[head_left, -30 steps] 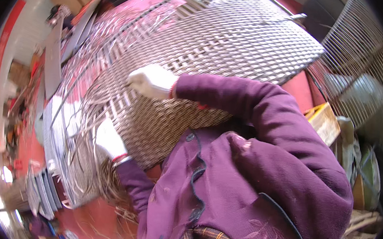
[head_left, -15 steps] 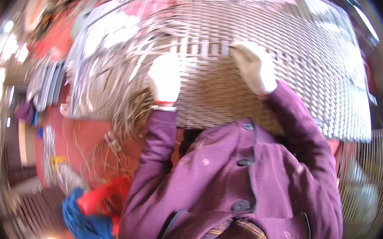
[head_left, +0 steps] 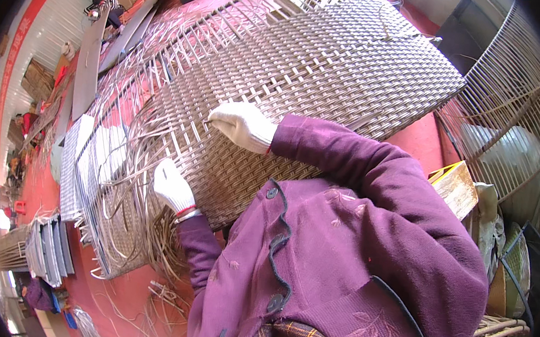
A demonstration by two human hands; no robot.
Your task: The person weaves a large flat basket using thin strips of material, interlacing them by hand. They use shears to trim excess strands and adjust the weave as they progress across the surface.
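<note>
Across the person's front stretches the big woven panel (head_left: 370,55), and look, it slants now! Half a second ago it sits nearly square and smeared; now it tips up toward the right, crisp again. The whole room swings with it, so I'd call that a turn of the head, not a slide of the panel, and the weaving seems to stay on the same patch. Close against it comes the purple jacket (head_left: 314,256), both arms reaching over. Off the panel's left end spills a great tangle of loose strands (head_left: 149,232). And the gloved hands! The right hand (head_left: 245,126) curls over the weave, fingertips drawn together and pointing left; whether they pinch a strand, I cannot tell. The left hand (head_left: 174,187) sits lower, beside the tangle, fingers bunched, its hold hidden too. Smallest of all, between them, pale ribs (head_left: 173,143) show through the unclosed weave.
</note>
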